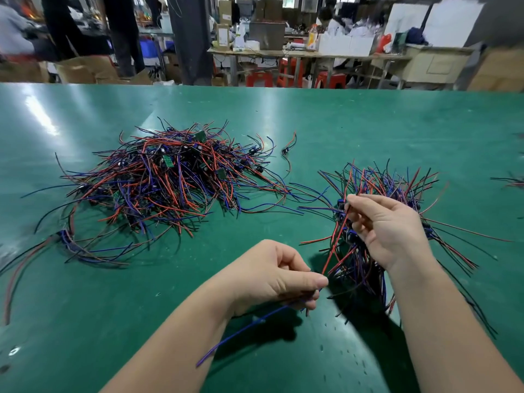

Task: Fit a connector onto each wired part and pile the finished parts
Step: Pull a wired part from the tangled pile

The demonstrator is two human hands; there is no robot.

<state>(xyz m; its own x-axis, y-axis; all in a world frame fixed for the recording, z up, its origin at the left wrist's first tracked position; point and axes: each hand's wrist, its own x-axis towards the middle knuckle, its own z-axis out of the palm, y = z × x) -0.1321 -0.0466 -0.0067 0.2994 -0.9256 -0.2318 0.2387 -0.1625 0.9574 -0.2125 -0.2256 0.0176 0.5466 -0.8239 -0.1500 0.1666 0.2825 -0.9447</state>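
Wire point(335, 243), thin, red, straight, plastic-coated

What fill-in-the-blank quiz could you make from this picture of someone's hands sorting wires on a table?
1. The table has a ____ surface.
2. The stretched wire between the left hand and the right hand is ____.
3. The trailing wire hanging from the left hand is ____.
4. The larger pile lies to the person's ____ of the smaller pile.

Missing words: green; red; blue; left.
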